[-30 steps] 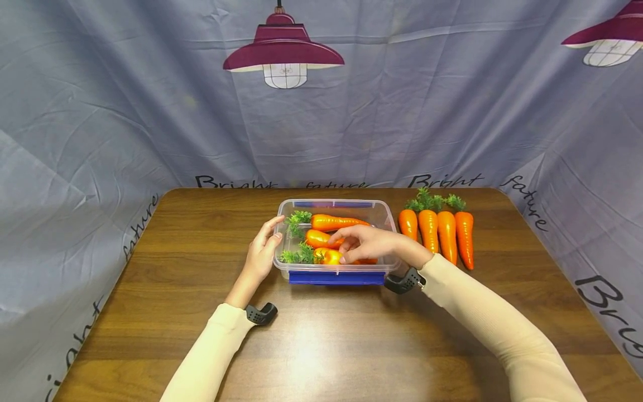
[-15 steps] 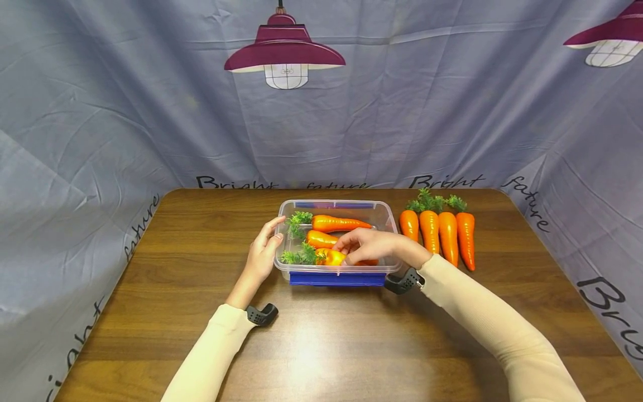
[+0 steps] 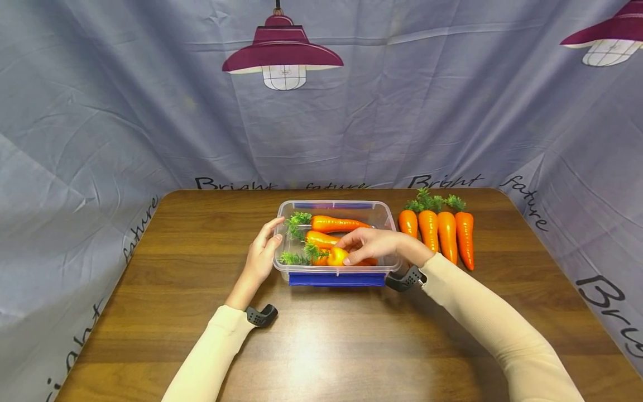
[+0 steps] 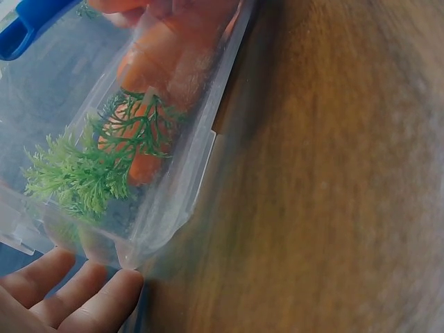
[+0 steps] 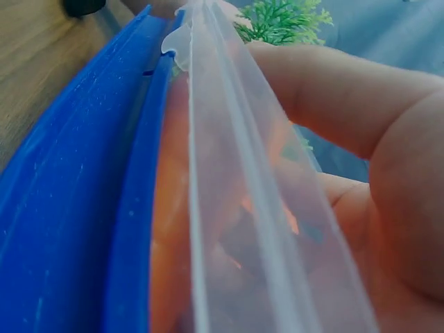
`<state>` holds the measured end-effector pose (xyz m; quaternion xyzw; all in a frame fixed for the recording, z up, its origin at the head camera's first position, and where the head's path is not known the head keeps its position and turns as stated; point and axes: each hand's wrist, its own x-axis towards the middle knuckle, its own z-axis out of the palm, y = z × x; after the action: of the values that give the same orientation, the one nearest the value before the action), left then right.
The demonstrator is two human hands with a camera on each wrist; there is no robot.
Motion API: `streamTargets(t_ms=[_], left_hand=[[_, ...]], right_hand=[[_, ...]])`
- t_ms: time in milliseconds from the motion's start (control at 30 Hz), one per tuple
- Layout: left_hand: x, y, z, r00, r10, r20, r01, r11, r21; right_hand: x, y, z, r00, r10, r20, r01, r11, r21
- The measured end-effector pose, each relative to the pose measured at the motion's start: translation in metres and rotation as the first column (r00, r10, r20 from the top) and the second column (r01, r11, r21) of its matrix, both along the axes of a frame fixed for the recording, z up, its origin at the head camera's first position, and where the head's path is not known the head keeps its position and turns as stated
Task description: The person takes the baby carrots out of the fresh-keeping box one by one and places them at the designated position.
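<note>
A clear plastic container (image 3: 331, 269) with blue clips holds orange carrots with green tops. One carrot (image 3: 336, 224) lies along its far side, and another carrot (image 3: 321, 240) lies in the middle. My right hand (image 3: 374, 244) reaches over the near rim and pinches a yellowish-orange carrot (image 3: 337, 257) between thumb and fingers, close to the near wall, with more orange visible beside it. My left hand (image 3: 261, 251) rests against the container's left end; in the left wrist view its fingertips (image 4: 123, 295) touch the outer wall, near the green carrot leaves (image 4: 87, 173).
Several more carrots (image 3: 447, 237) lie side by side on the wooden table (image 3: 311, 346), just right of the container, leaves pointing away. A blue clip (image 3: 336, 279) hangs down the container's near side. A grey printed curtain (image 3: 321, 128) surrounds the table's back and sides.
My right thumb and fingers have closed on the near carrot, and its thick end has shifted slightly right and turned. My left hand and the container have stayed in place.
</note>
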<state>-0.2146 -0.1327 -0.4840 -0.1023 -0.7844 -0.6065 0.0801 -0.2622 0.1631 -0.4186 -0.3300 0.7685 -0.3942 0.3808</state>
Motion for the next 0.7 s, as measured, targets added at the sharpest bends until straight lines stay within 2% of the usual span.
streamTargets(t_ms=[100, 200, 300, 400, 533, 700], left_hand=[[-0.0002, -0.0002, -0.0001, 1.000, -0.003, -0.007, 0.003, 1.000, 0.003], [-0.0001, -0.0002, 0.0008, 1.000, -0.001, -0.006, 0.001, 1.000, 0.004], [0.0006, -0.0001, 0.0021, 1.000, -0.001, 0.001, 0.001, 1.000, 0.005], [0.0014, 0.0000, 0.0021, 1.000, -0.001, 0.010, 0.001, 1.000, 0.007], [0.0022, 0.0001, 0.0013, 1.000, 0.003, 0.014, -0.003, 1.000, 0.007], [0.0018, 0.0004, 0.0017, 1.000, 0.005, 0.016, -0.005, 1.000, 0.010]], right_hand=[[0.0004, 0.0007, 0.0000, 1.000, -0.017, 0.017, 0.017, 0.999, -0.030], [0.0015, 0.0015, -0.0002, 0.995, -0.067, 0.075, 0.074, 0.993, -0.090], [0.0027, 0.0020, 0.0000, 0.982, -0.123, 0.146, 0.143, 0.980, -0.140], [0.0037, 0.0025, -0.0003, 0.966, -0.193, 0.174, 0.220, 0.962, -0.158], [0.0056, 0.0015, -0.0010, 0.920, -0.330, 0.211, 0.368, 0.913, -0.176], [0.0036, 0.0000, -0.0005, 0.839, -0.465, 0.283, 0.528, 0.821, -0.217]])
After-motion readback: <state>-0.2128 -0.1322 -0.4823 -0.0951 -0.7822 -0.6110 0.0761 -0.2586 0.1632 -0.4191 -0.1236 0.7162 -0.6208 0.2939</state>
